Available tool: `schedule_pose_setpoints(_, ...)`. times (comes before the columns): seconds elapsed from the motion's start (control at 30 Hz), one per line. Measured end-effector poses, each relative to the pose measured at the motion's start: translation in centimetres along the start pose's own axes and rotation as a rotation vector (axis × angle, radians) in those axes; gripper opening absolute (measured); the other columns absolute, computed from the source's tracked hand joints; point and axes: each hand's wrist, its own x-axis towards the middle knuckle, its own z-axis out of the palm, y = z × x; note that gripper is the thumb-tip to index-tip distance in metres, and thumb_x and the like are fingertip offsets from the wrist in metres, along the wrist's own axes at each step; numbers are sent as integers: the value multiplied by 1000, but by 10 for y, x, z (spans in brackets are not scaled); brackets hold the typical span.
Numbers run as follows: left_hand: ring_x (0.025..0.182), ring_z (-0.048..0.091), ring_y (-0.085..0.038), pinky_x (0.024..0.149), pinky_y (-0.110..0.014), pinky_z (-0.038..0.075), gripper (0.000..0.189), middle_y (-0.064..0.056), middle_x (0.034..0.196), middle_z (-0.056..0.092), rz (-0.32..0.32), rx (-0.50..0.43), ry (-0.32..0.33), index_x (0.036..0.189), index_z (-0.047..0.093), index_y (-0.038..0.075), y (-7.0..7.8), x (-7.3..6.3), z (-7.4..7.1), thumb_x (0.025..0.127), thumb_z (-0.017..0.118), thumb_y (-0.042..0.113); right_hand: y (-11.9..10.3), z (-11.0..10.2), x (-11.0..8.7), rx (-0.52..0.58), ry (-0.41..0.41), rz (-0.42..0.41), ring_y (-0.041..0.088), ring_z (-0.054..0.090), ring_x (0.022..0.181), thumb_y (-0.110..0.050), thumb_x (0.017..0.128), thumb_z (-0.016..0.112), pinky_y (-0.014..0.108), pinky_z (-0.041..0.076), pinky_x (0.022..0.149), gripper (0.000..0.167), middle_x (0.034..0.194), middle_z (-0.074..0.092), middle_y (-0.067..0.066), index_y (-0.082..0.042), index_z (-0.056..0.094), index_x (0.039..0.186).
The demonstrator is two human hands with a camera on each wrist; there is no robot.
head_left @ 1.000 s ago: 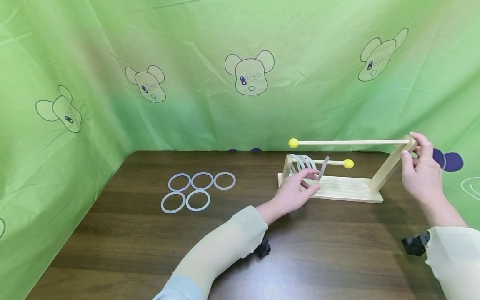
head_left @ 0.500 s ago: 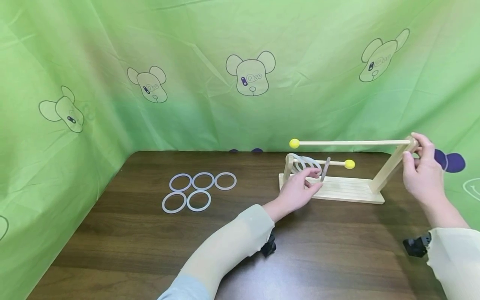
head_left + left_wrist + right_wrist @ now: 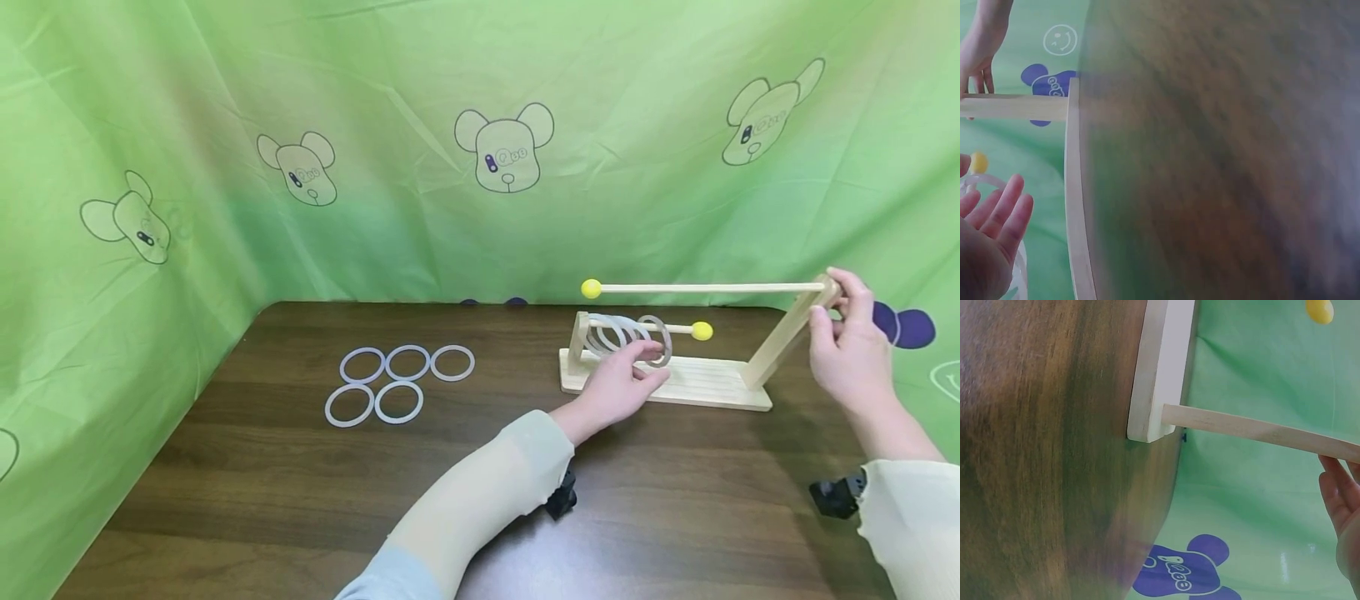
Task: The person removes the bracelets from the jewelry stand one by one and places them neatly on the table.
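A wooden stand (image 3: 705,392) has a flat base, a short post and a slanted tall post (image 3: 787,337). Each post bears a rod tipped with a yellow ball. Several pale translucent rings (image 3: 611,333) hang on the lower rod near the short post. Further along that rod is a greyish ring (image 3: 666,337), with my left hand (image 3: 618,387) holding it at the fingertips; the exact contact is partly hidden. In the left wrist view, some fingers (image 3: 1007,215) of that hand are spread. My right hand (image 3: 851,346) grips the slanted post's upper end.
Several pale rings (image 3: 397,402) lie flat in two rows on the brown wooden table (image 3: 300,500), left of the stand. The upper rod (image 3: 705,288) runs above the lower one. A green printed curtain (image 3: 375,233) hangs behind the table.
My left hand has moved right along the lower rod with the greyish ring, which has turned from edge-on to more face-on. The other hanging rings have shifted and spread. My right hand keeps its grip.
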Motion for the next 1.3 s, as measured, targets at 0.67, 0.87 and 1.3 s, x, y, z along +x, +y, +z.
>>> schedule_pose_setpoints(0.67, 70, 51, 13, 67, -3, 38, 15, 12, 92, 65, 35, 67, 88, 107, 64, 15, 11, 6, 17, 94, 66, 21, 3, -1, -2, 0, 2, -18, -25, 38, 79, -17, 101, 43, 15, 31, 65, 50, 124, 46, -28, -18, 28, 149)
schedule_pose_setpoints(0.87, 69, 50, 14, 67, -2, 36, 12, 13, 91, 65, 44, 138, 124, 104, 63, 16, 14, 8, 19, 93, 67, 19, 3, 0, -2, 7, -1, -18, -24, 39, 79, -16, 101, 42, 6, 30, 65, 51, 131, 52, -13, -17, 28, 149)
schedule_pose_setpoints(1.3, 72, 51, 13, 67, -3, 36, 13, 12, 96, 65, 69, 178, 64, 108, 61, 17, 18, 16, 21, 95, 64, 20, 0, -1, 0, 15, 8, -33, -24, 39, 80, -16, 101, 42, 5, 30, 67, 50, 134, 53, -5, -17, 29, 149)
